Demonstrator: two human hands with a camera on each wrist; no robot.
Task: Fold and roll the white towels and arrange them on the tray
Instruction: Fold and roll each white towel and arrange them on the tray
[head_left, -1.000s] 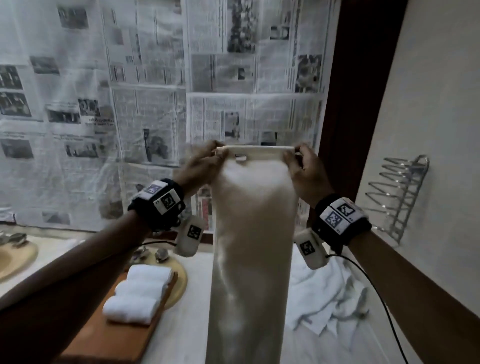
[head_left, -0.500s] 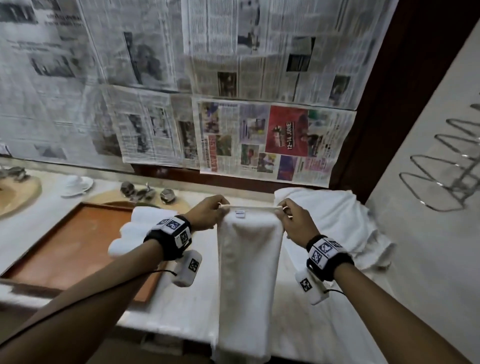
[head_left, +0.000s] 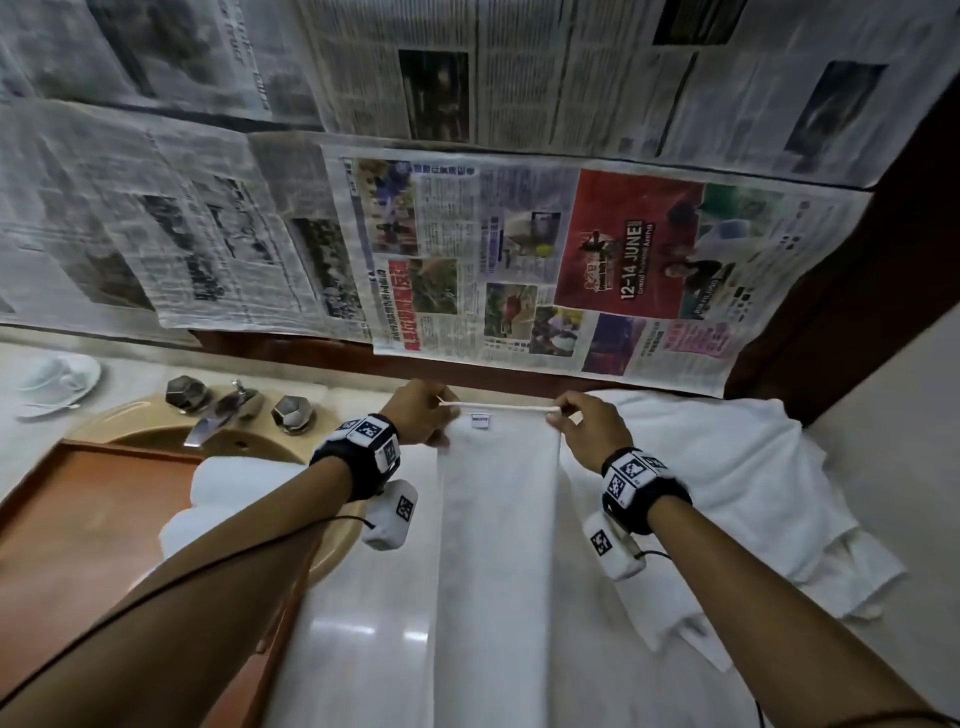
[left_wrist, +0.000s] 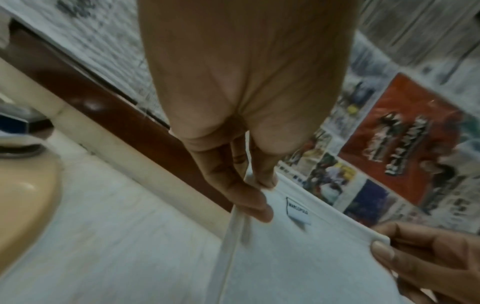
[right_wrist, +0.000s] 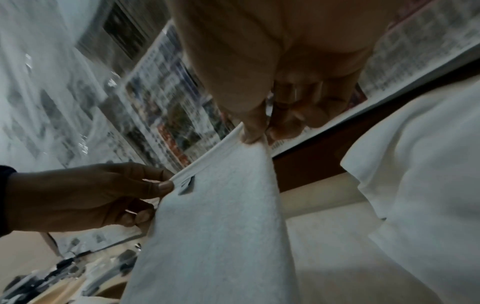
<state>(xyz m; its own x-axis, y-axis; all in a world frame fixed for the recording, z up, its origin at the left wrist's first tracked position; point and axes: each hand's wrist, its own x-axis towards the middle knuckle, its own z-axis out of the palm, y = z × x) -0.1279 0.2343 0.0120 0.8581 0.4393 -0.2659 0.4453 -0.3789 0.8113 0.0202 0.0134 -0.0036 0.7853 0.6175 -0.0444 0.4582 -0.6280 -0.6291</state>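
Folded white towel (head_left: 496, 545) lies as a long strip on worktop (head_left: 358, 613), running near to far. Left hand (head_left: 421, 415) and right hand (head_left: 589, 431) each pinch a far corner, hem taut between them. Tray (head_left: 78, 525) left with rolled towels (head_left: 228, 499) at its right end. Loose towel pile (head_left: 727, 493) right, close to strip edge.

left hand (head_left: 422, 415) pinches towel (head_left: 496, 545) corner | right hand (head_left: 589, 426) pinches other
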